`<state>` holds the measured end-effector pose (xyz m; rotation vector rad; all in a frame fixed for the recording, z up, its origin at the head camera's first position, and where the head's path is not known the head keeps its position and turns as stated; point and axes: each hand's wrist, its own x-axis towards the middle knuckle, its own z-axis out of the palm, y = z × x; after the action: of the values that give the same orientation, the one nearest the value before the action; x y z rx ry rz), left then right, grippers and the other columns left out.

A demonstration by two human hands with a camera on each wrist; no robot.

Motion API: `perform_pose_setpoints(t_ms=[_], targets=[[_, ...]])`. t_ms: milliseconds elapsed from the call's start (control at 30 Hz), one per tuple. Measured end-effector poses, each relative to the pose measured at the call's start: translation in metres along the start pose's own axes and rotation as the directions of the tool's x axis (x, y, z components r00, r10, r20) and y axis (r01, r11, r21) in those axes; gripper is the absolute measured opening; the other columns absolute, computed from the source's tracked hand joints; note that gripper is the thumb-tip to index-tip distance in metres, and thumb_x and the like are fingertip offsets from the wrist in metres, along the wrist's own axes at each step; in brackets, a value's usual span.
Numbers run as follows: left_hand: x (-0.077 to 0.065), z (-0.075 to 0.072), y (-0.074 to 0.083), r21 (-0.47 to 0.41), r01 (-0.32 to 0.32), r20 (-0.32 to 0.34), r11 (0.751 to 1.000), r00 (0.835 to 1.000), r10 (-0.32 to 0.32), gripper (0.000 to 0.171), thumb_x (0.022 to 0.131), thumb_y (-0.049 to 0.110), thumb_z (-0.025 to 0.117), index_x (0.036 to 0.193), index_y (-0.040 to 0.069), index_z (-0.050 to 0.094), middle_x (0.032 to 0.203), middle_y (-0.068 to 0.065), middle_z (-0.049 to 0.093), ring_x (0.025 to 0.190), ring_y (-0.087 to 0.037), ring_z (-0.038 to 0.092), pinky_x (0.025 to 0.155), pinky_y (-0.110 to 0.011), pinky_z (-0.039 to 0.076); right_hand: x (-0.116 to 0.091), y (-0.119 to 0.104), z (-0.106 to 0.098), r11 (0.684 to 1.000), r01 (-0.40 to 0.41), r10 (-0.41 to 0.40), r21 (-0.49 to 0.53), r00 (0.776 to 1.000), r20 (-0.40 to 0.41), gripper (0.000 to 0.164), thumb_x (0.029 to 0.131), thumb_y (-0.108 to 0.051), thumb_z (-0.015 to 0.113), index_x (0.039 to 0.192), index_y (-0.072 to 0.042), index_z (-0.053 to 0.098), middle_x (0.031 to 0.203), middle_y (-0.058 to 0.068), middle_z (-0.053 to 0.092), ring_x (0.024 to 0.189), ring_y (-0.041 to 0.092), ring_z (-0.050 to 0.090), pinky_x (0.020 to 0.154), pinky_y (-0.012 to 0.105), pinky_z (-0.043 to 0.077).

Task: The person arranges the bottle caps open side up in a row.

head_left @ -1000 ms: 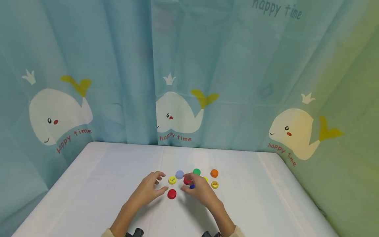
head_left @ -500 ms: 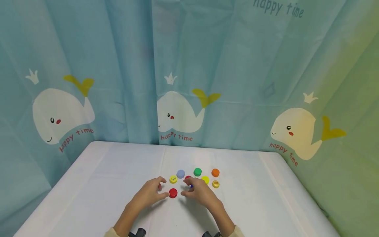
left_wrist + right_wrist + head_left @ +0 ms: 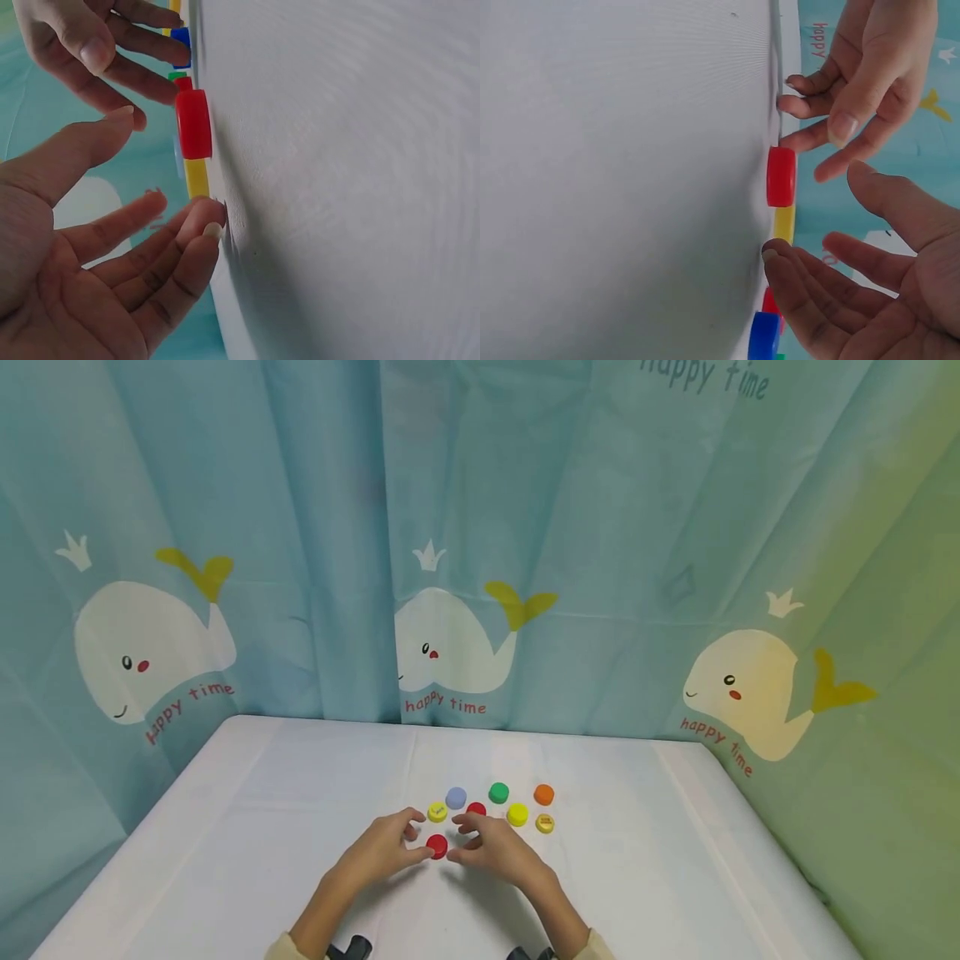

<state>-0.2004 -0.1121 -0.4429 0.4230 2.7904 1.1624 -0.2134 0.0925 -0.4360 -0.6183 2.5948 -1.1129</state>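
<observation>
A red bottle cap (image 3: 437,847) lies on the white table between both hands. To its left is my left hand (image 3: 377,847), palm inward, its thumb tip overlapping the cap's edge in the head view. My right hand (image 3: 498,850) faces it from the right, thumb and fingers spread apart and holding nothing. Both wrist views show the red cap (image 3: 194,124) standing off from the curved fingers. Just beyond the hands sit a yellow printed cap (image 3: 437,812) and a second red cap (image 3: 476,810). The right hand hides a blue cap (image 3: 764,336) from the head view.
Farther back lie a lavender cap (image 3: 456,797), a green cap (image 3: 498,792) and an orange cap (image 3: 543,794). A plain yellow cap (image 3: 517,814) and a gold printed cap (image 3: 545,822) are right of the hands. A whale-print curtain (image 3: 337,527) hangs behind the table (image 3: 637,860).
My right hand has shifted left toward the near red cap, uncovering the plain yellow cap and covering the blue one. My left hand has moved slightly right, its thumb now at that red cap.
</observation>
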Motion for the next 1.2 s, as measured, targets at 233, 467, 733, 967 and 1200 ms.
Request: perform_pose_setpoints(t_ms=[233,467,733,967,1200], targets=[[-0.0007,-0.001,0.0013,-0.024,-0.003,0.02,1.0,1.0,0.004,0.046,0.077,0.02,0.077,0.113,0.0,0.057,0.094,-0.011,0.066,0.074,-0.018,0.06,0.071,-0.04,0.053,-0.0001,0.0008,0.0011,1.0,0.015,-0.015,0.012,1.0,0.011,0.051,0.08,-0.018,0.076,0.126,-0.003,0.058,0.113,0.009,0.064,0.087,0.014,0.065,0.073,0.025,0.052],[-0.001,-0.0015,-0.0002,-0.043,-0.054,0.032,0.998,0.998,0.056,0.047,0.078,0.018,0.077,0.115,-0.002,0.056,0.095,-0.013,0.067,0.076,-0.021,0.062,0.073,-0.042,0.053,0.0005,0.0012,0.0016,1.0,0.025,-0.024,-0.016,0.999,0.031,0.055,0.08,-0.021,0.076,0.128,-0.005,0.056,0.112,0.007,0.065,0.089,0.013,0.064,0.074,0.023,0.051],[-0.002,-0.0013,-0.0011,-0.051,-0.072,0.046,0.996,0.996,0.074,0.052,0.079,0.018,0.076,0.12,-0.004,0.053,0.094,-0.011,0.067,0.075,-0.02,0.063,0.074,-0.043,0.052,-0.0003,0.0008,0.0054,0.995,0.051,-0.048,-0.081,0.998,0.042,0.056,0.08,-0.027,0.075,0.129,-0.007,0.056,0.106,0.002,0.066,0.097,0.014,0.06,0.08,0.027,0.05],[-0.0027,-0.0027,-0.0006,-0.045,-0.068,0.075,0.997,0.995,0.071,0.055,0.08,0.019,0.076,0.123,-0.004,0.051,0.095,-0.01,0.067,0.074,-0.017,0.061,0.073,-0.041,0.052,-0.0011,-0.002,0.0065,0.997,0.025,-0.02,-0.076,0.998,0.056,0.057,0.081,-0.027,0.075,0.131,-0.009,0.055,0.109,0.001,0.066,0.103,0.015,0.06,0.085,0.033,0.049],[-0.0028,-0.0014,0.0006,-0.041,-0.086,0.081,0.995,0.993,0.089,0.058,0.08,0.021,0.075,0.125,-0.006,0.049,0.098,-0.012,0.067,0.073,-0.015,0.06,0.07,-0.037,0.052,-0.001,-0.0014,0.0065,0.993,0.027,-0.021,-0.116,0.998,0.057,0.058,0.081,-0.029,0.074,0.132,-0.009,0.054,0.11,0.0,0.066,0.105,0.014,0.059,0.085,0.034,0.049]])
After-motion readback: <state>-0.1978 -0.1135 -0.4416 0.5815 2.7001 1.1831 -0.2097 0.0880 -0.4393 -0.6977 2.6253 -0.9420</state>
